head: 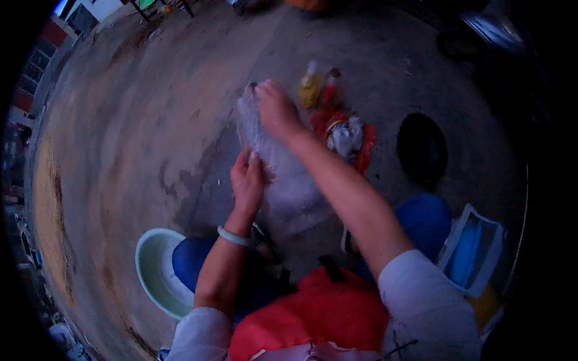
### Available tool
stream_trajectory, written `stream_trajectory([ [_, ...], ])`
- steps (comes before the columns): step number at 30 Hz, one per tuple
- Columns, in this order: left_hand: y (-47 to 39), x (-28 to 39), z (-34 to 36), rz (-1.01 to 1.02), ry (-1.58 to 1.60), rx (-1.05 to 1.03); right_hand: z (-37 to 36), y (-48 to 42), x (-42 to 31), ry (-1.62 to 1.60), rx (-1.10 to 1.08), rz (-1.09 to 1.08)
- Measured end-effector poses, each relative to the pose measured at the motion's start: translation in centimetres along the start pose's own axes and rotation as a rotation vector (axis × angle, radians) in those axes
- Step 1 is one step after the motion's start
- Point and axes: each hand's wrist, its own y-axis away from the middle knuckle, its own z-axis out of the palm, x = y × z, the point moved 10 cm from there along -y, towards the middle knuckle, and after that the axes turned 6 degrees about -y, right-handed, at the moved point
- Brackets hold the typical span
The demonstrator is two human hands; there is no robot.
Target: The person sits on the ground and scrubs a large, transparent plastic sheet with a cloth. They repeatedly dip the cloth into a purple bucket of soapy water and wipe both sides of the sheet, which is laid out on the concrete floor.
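My left hand (249, 180) pinches the side of a clear plastic bag (289, 194), which hangs or lies spread between my legs. Farther up, my right hand (275, 108) is at the top part of the same bag, its fingers closed near a small dark spot; blur hides exactly what they grip. A bottle with yellow contents (309, 88) and a red bottle (331, 90) stand just beyond my right hand. Nearer lies a red plastic bag (368, 144) with a whitish crumpled bag (346, 135) on it.
A round black pan or basin (422, 146) rests on the concrete ground at the right. By my left knee is a pale green basin (149, 289). A white-rimmed container with something blue (465, 257) stands beside my right knee. Tan material (49, 216) lies along the far left.
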Motion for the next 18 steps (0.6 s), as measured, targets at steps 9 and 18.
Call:
stream_trajectory([
  [9,-3.4,-3.5,-4.1,0.158,-0.121,0.223,0.1,13.8,-8.9,-0.118,-0.444,-0.175],
  [18,-2.4,-0.6,-2.9,-0.041,-0.13,0.25,0.2,5.3,-7.6,0.165,-0.284,-0.253],
])
